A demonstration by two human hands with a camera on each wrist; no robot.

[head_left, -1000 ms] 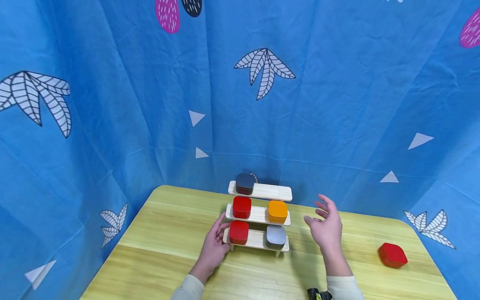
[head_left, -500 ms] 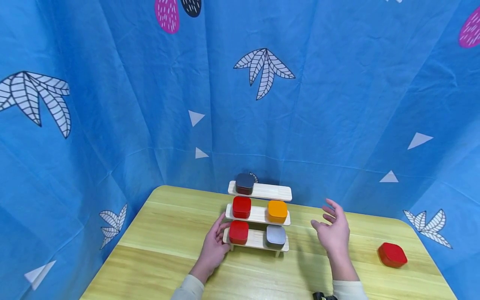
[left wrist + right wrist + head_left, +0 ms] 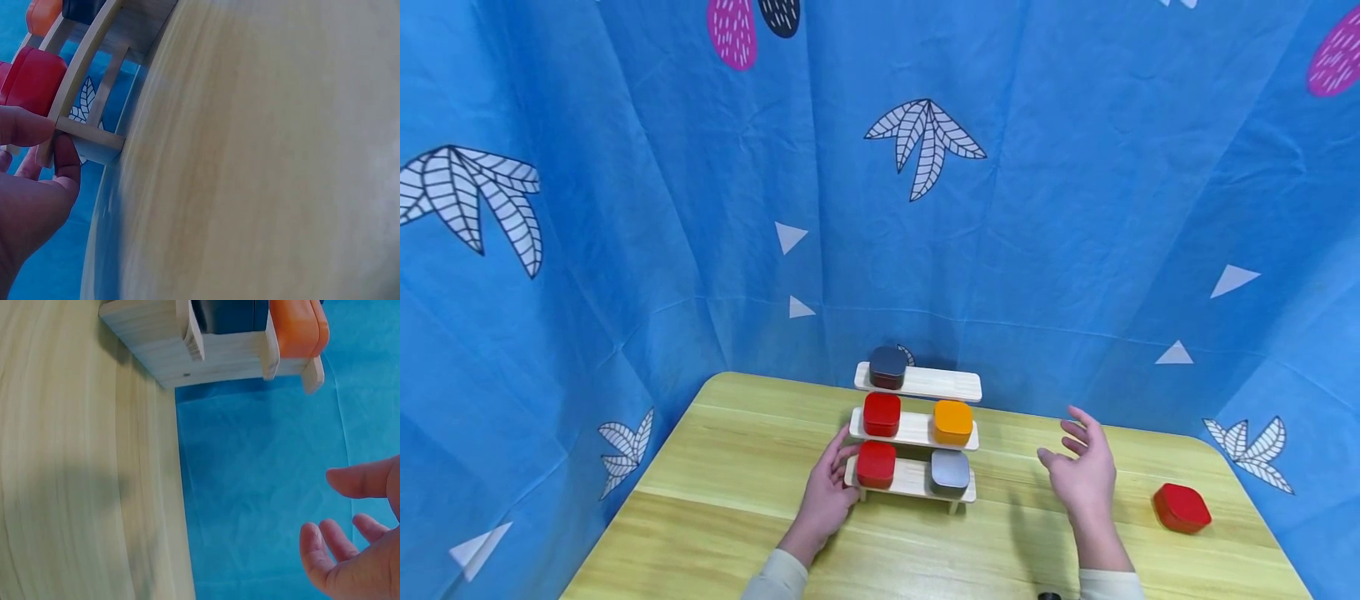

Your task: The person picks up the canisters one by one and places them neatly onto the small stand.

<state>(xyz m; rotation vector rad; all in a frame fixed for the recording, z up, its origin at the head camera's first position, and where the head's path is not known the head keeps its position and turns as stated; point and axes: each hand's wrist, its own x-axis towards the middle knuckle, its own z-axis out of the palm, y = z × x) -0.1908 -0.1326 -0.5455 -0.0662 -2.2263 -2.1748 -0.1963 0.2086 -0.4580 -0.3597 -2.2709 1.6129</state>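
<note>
A three-tier wooden display rack (image 3: 913,430) stands on the table. My left hand (image 3: 827,493) pinches the left end of its lowest board between thumb and finger, as the left wrist view shows. Near that hand is a red box (image 3: 876,464) on the bottom tier, with a grey box (image 3: 950,472) at the other end. The middle tier bears a second red box (image 3: 882,414) and an orange box (image 3: 952,422). On the top tier, at the left, sits a dark navy box (image 3: 887,367). My right hand (image 3: 1084,467) hovers right of the rack, fingers spread and holding nothing.
A third red box (image 3: 1182,507) lies on the wooden table (image 3: 715,483), right of my right hand. Blue patterned cloth (image 3: 1075,250) hangs close behind the table and along its sides. A small black object (image 3: 1049,596) shows at the bottom edge.
My right hand has moved right and slightly nearer to me, away from the rack. My left hand stays at the rack's lowest board, and the boxes keep their places.
</note>
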